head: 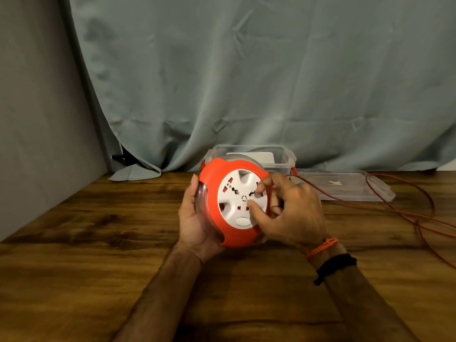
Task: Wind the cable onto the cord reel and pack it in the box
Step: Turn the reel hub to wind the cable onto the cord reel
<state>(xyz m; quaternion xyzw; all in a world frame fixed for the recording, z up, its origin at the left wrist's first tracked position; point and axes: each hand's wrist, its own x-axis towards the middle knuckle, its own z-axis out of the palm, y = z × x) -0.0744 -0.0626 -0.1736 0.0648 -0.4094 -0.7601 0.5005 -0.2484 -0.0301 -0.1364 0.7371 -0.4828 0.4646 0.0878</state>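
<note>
The left hand (197,218) is cupping the cord reel (234,203) above the table's (98,243) centre; right hand (288,211) fingertips are pinching its white hub. The loose cable (404,211) is trailing toward three o'clock, nearer the right hand.

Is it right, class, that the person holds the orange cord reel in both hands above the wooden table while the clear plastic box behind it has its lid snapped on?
Not quite. The head view shows the clear plastic box open, its lid lying flat on the wooden table beside it. The rest stands: left hand and right hand both hold the orange cord reel.
</note>
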